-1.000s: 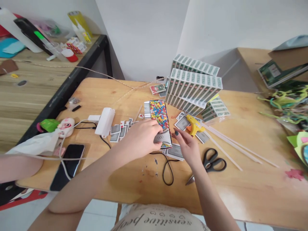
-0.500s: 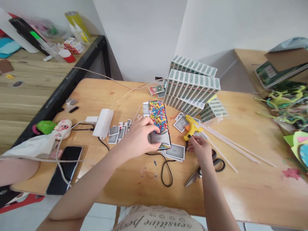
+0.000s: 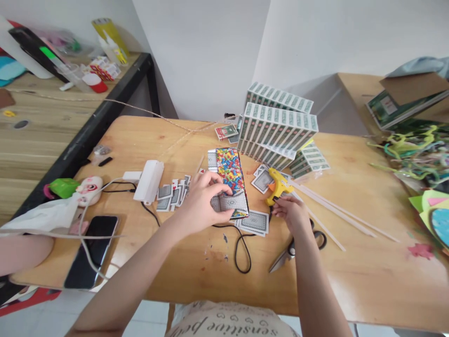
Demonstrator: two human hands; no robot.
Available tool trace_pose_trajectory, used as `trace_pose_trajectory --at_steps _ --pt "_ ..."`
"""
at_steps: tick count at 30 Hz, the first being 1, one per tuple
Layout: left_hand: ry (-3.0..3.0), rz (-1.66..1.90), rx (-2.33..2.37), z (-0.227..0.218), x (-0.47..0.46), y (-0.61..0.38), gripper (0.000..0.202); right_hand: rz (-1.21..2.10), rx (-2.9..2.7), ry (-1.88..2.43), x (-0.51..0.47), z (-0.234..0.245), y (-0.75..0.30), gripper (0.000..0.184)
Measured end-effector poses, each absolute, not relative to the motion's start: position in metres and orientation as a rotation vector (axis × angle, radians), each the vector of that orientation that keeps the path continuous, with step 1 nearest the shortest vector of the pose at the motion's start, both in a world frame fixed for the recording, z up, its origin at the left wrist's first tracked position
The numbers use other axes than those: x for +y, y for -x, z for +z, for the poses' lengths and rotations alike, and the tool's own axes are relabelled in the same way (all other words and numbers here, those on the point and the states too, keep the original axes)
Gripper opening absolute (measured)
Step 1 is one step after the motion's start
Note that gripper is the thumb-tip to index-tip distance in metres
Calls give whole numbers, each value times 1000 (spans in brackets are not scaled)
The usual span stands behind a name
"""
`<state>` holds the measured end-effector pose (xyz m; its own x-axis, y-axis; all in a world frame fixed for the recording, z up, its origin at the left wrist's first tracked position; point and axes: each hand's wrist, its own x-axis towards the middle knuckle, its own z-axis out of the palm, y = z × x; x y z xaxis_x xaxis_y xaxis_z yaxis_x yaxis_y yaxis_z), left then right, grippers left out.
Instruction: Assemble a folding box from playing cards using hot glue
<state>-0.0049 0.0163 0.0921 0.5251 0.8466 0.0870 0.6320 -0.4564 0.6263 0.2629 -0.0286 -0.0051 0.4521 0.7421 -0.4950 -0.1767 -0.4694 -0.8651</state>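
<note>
Left hand holding bent card on patterned box, right hand touching glue gun

At the far left, a dark phone (image 3: 91, 252) is lying on the table (image 3: 168, 276), with a white cable crossing it. Next, a white power block (image 3: 148, 182) is resting near some loose grey-backed cards (image 3: 171, 195), which are overlapping one another. The left hand (image 3: 205, 201) is pinching a bent grey card (image 3: 234, 201), its thumb and fingers sitting at opposite edges. That card is lying across the near end of a colourful patterned box (image 3: 228, 169), mid-table. Behind and to the right, a stack of card boxes (image 3: 280, 122) is standing. A yellow glue gun (image 3: 279, 183) is lying over several cards, and the right hand (image 3: 289, 213) is touching its handle with bent fingers; whether they are closing fully around it, I cannot tell. Black-handled scissors (image 3: 285, 256) are lying partly under the right forearm. Farther right, pale thin sticks (image 3: 329, 210) are slanting across the tabletop.
</note>
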Motion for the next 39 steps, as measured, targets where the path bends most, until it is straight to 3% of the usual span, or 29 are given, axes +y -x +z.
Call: trace_pose_trajectory --at_steps 5,7,9,13,23,39 --pt "-2216 599 1233 87 11 6 25 987 -698 1689 -45 24 -233 26" --pt "-2210 600 1244 86 9 6 25 880 -1075 1582 -51 44 -217 20" --pt "-2214 603 1247 86 7 7 25 797 -1593 1448 -52 62 -204 30" --pt "-2212 626 1253 85 5 7 27 662 -1977 1436 -40 82 -197 46" --pt "-2189 709 1256 81 0 5 26 814 -2104 1586 -24 91 -205 39" --pt "-2143 818 1066 70 6 27 28 1035 -2111 1457 -17 88 -213 37"
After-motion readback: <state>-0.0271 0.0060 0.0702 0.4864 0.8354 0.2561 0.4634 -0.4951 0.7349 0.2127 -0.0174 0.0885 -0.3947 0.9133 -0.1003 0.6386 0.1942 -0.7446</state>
